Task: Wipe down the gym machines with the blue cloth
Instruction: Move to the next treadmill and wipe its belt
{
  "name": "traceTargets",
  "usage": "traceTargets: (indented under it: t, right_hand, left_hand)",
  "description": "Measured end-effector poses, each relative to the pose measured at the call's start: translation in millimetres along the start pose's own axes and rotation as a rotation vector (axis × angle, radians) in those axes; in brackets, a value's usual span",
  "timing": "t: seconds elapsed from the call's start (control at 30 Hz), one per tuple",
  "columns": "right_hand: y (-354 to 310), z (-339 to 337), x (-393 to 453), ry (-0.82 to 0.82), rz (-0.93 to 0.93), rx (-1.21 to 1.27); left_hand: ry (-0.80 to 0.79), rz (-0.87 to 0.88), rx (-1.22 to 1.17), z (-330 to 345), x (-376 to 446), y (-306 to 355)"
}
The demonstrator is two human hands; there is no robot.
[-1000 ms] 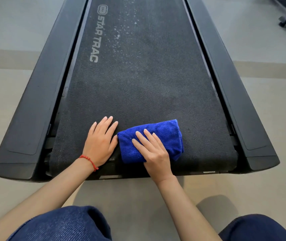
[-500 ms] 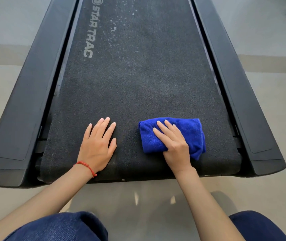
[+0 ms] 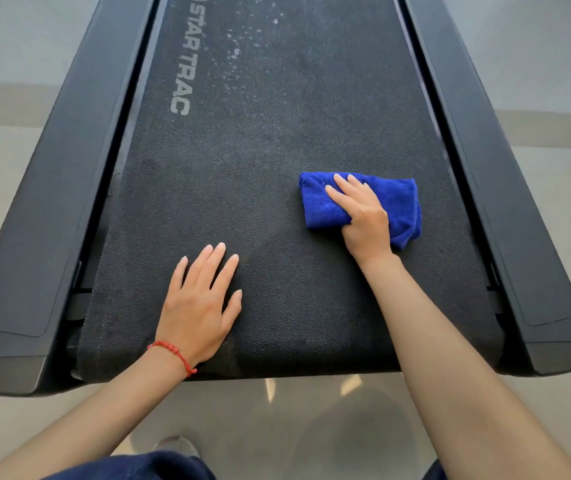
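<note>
The folded blue cloth [image 3: 402, 201] lies on the right part of the black treadmill belt [image 3: 277, 133], which is marked STAR TRAC. My right hand [image 3: 363, 216] presses flat on the cloth with straight fingers pointing up and left. My left hand [image 3: 197, 303] rests flat on the bare belt near its rear edge, fingers spread, with a red bead bracelet at the wrist. Pale dusty specks [image 3: 239, 50] dot the belt farther up.
Black side rails run along the belt on the left [image 3: 52, 202] and right [image 3: 506, 202]. Grey floor [image 3: 312, 427] lies around the treadmill's rear end. My knees in dark blue trousers [image 3: 159, 465] show at the bottom edge.
My right hand has slid the cloth from beside my left hand rightward and farther up the belt. The left hand stays planted in the same spot.
</note>
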State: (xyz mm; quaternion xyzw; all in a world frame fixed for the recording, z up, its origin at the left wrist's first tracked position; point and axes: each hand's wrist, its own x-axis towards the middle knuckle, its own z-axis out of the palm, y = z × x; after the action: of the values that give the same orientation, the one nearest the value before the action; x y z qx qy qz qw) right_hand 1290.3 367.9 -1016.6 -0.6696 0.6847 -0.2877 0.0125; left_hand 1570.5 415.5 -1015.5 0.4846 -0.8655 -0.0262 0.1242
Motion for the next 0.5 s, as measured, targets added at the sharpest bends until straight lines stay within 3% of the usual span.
traceTargets:
  t: [0.37,0.5]
  right_hand:
    - [-2.9,-5.6,38.4,-0.088,0.176,-0.011]
    - [-13.1,-3.9,11.5,-0.049,0.12,0.024]
  left_hand:
    - [0.003,0.009,-0.011,-2.6,0.2,-0.6]
    - [-0.025,0.006,-0.008,-5.3,-0.3,-0.4]
